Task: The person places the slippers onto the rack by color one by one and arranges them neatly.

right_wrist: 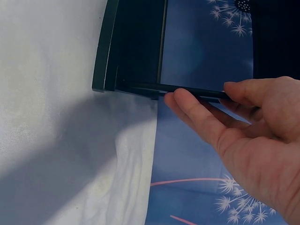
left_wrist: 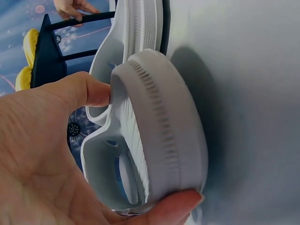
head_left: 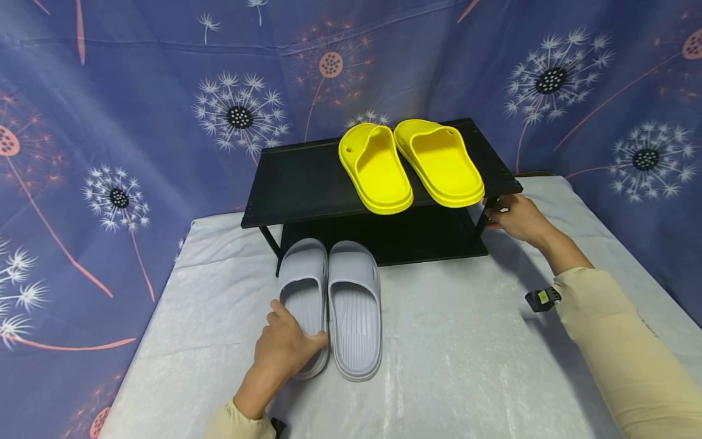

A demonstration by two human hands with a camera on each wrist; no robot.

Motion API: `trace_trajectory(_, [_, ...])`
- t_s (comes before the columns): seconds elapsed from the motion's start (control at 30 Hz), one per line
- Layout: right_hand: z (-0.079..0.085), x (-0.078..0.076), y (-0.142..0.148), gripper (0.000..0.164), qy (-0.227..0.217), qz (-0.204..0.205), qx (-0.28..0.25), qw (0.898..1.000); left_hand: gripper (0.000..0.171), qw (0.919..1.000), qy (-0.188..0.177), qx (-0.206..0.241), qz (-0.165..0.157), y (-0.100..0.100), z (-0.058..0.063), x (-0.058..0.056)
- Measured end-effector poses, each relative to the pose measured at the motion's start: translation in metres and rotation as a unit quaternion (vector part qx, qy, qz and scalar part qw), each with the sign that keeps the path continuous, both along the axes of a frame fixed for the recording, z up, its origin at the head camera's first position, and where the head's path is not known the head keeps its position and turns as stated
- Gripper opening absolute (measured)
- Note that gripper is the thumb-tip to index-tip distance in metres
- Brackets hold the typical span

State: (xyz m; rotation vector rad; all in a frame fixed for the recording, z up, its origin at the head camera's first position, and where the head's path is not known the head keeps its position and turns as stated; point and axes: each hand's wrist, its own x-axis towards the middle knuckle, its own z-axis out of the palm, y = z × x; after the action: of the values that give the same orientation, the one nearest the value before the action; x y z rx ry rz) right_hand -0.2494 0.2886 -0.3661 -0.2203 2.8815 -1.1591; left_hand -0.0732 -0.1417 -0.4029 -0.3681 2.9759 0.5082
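Note:
Two grey slippers stand side by side, toes toward the black shoe rack (head_left: 307,177). My left hand (head_left: 287,344) grips the heel of the left grey slipper (head_left: 302,268), thumb on one side and fingers on the other; the left wrist view shows its heel (left_wrist: 161,126) close up. Beside it is the right grey slipper (head_left: 355,305). At the rack's right end, my right hand (head_left: 521,218) pinches the thin black post (right_wrist: 187,89) between thumb and fingers. A yellow slipper pair, left (head_left: 378,174) and right (head_left: 441,161), rests on the top shelf.
The rack's lower shelf (head_left: 422,235) lies under the top one, near the white cloth (head_left: 439,341) covering the table. Behind hangs a blue curtain (head_left: 411,61) with dandelion prints. The grey toes overlap the lower shelf's front left in the head view.

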Motion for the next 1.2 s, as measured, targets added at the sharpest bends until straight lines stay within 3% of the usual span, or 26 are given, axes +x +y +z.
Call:
trace_trajectory(0.33, [-0.002,-0.001,0.001,0.028,-0.012,0.004,-0.019,1.000,0.114,1.0000,0.002,0.003,-0.007,-0.001,0.005,-0.010])
trace_trajectory(1.2, [0.000,0.001,-0.001,0.032,-0.018,0.000,-0.032,0.999,0.100,0.9994,0.031,0.012,-0.012,0.000,0.018,-0.040])
